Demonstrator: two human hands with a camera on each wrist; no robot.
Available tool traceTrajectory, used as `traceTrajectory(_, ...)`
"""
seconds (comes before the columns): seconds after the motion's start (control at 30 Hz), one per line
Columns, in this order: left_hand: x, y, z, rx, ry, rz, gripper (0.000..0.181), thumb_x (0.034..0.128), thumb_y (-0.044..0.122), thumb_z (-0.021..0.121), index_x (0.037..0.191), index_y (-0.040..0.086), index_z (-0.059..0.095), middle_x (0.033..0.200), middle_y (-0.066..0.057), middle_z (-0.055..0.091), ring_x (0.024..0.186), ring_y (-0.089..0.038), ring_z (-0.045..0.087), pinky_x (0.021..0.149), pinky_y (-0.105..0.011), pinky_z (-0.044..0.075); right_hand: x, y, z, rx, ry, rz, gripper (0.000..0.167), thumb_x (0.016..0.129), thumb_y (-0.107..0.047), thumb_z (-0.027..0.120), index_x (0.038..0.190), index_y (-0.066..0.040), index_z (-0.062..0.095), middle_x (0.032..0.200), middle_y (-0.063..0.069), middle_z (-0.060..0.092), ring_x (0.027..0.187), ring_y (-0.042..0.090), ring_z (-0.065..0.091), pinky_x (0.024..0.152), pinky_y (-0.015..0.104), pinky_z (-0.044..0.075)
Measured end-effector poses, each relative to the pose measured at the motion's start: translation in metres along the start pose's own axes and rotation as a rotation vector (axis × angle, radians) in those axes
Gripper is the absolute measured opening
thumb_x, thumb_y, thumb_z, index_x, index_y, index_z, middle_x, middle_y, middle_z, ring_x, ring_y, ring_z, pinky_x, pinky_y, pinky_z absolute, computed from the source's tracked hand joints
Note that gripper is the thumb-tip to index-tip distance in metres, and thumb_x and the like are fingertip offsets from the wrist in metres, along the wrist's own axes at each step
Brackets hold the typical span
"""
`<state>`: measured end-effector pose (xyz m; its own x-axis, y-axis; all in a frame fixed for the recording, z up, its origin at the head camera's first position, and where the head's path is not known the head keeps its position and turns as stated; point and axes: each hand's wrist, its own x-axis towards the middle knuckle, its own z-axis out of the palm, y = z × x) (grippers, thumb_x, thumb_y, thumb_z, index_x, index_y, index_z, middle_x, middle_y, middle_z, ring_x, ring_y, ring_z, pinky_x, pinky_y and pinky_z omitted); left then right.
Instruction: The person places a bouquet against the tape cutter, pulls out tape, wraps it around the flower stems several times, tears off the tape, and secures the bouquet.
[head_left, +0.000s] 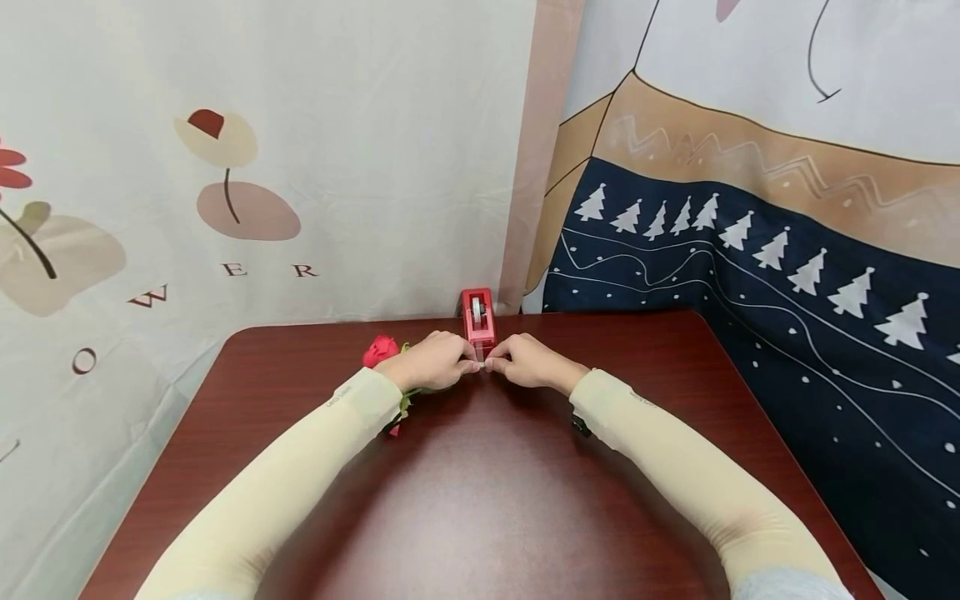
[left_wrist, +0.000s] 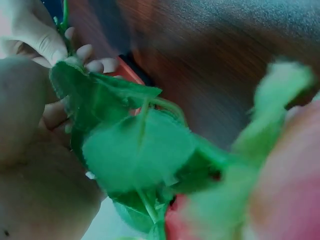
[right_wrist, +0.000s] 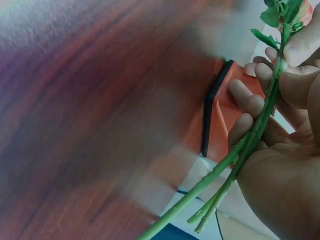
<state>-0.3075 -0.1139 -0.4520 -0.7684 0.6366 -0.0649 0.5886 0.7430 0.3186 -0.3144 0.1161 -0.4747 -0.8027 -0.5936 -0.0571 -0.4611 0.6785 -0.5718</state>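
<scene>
My left hand [head_left: 437,360] grips the roses by their leafy upper stems, with a red bloom [head_left: 381,351] beside its wrist. Green leaves [left_wrist: 137,150] fill the middle of the left wrist view and cover part of its fingers. Opposite it, my right hand [head_left: 527,362] pinches the same bundle. Several green stems [right_wrist: 255,130] run across its palm, and their cut ends stick out beyond it. The thumbs of both hands nearly meet on the bundle. Directly behind them stands a red tape dispenser [head_left: 478,321] with a clear roll.
A dark red-brown wooden table [head_left: 480,500] lies under both forearms. Behind it hangs a pale curtain [head_left: 390,167] with flower prints, and on the right a navy cloth [head_left: 637,250] with white trees.
</scene>
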Motion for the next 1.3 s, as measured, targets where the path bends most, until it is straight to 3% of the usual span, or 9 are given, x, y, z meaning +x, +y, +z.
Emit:
traceTrajectory(0.2, -0.004, 0.002, 0.000, 0.033, -0.010, 0.022, 0.020, 0.1111, 0.027, 0.066, 0.106, 0.016, 0.082, 0.094, 0.005, 0.078, 0.093, -0.016, 0.069, 0.103, -0.047, 0.054, -0.002, 0.000, 0.001, 0.041, -0.013, 0.021, 0.023, 0.110, -0.023, 0.067, 0.119, -0.015, 0.086, 0.104, 0.002, 0.083, 0.092, 0.012, 0.065, 0.090, 0.033, 0.058)
traceTrajectory(0.33, -0.006, 0.001, 0.005, 0.047, 0.030, 0.046, 0.020, 0.1108, 0.027, 0.067, 0.106, 0.017, 0.082, 0.100, 0.004, 0.081, 0.095, -0.016, 0.072, 0.101, -0.046, 0.057, 0.003, -0.001, 0.001, 0.086, -0.024, 0.084, 0.029, 0.112, -0.032, 0.063, 0.109, -0.016, 0.087, 0.086, 0.007, 0.081, 0.077, 0.015, 0.066, 0.075, 0.031, 0.053)
traceTrajectory(0.47, -0.008, 0.002, 0.009, 0.067, 0.051, 0.057, 0.021, 0.1113, 0.027, 0.066, 0.109, 0.015, 0.083, 0.111, -0.001, 0.082, 0.105, -0.020, 0.075, 0.102, -0.047, 0.058, 0.013, -0.002, 0.005, 0.132, 0.033, 0.192, 0.046, 0.113, -0.046, 0.060, 0.089, -0.016, 0.084, 0.062, 0.007, 0.069, 0.059, 0.023, 0.072, 0.058, 0.028, 0.050)
traceTrajectory(0.6, -0.009, 0.006, 0.009, 0.064, 0.062, 0.065, 0.020, 0.1111, 0.026, 0.066, 0.106, 0.014, 0.082, 0.112, -0.003, 0.081, 0.102, -0.020, 0.073, 0.098, -0.045, 0.059, 0.022, -0.005, 0.006, 0.110, 0.094, 0.255, 0.055, 0.112, -0.053, 0.060, 0.076, -0.017, 0.080, 0.056, 0.001, 0.064, 0.051, 0.023, 0.070, 0.048, 0.026, 0.046)
traceTrajectory(0.67, -0.009, 0.007, 0.008, 0.054, 0.069, 0.068, 0.020, 0.1108, 0.025, 0.067, 0.103, 0.013, 0.082, 0.111, -0.003, 0.080, 0.098, -0.019, 0.072, 0.094, -0.044, 0.059, 0.024, -0.005, 0.007, 0.093, 0.103, 0.270, 0.054, 0.111, -0.054, 0.062, 0.076, -0.019, 0.082, 0.053, 0.001, 0.062, 0.048, 0.020, 0.066, 0.046, 0.026, 0.042)
traceTrajectory(0.83, -0.010, 0.008, 0.007, 0.049, 0.076, 0.067, 0.020, 0.1103, 0.023, 0.068, 0.102, 0.012, 0.081, 0.111, -0.003, 0.080, 0.096, -0.018, 0.071, 0.092, -0.042, 0.059, 0.026, -0.004, 0.008, 0.087, 0.114, 0.261, 0.048, 0.110, -0.052, 0.065, 0.076, -0.023, 0.083, 0.050, 0.000, 0.058, 0.045, 0.016, 0.061, 0.046, 0.025, 0.040)
traceTrajectory(1.0, -0.010, 0.008, 0.008, 0.051, 0.072, 0.064, 0.020, 0.1102, 0.024, 0.068, 0.101, 0.013, 0.081, 0.110, -0.003, 0.079, 0.095, -0.018, 0.071, 0.092, -0.043, 0.059, 0.023, -0.003, 0.010, 0.047, 0.155, 0.196, 0.049, 0.112, -0.047, 0.064, 0.074, -0.023, 0.082, 0.051, -0.005, 0.055, 0.055, 0.013, 0.058, 0.052, 0.025, 0.041)
traceTrajectory(1.3, -0.011, 0.007, 0.007, 0.080, 0.045, 0.065, 0.023, 0.1115, 0.026, 0.064, 0.101, 0.015, 0.081, 0.110, -0.001, 0.078, 0.104, -0.023, 0.071, 0.094, -0.047, 0.056, 0.022, -0.007, 0.010, -0.062, 0.171, 0.110, 0.053, 0.112, -0.040, 0.066, 0.070, -0.011, 0.082, 0.052, -0.010, 0.050, 0.064, 0.011, 0.052, 0.057, 0.024, 0.038)
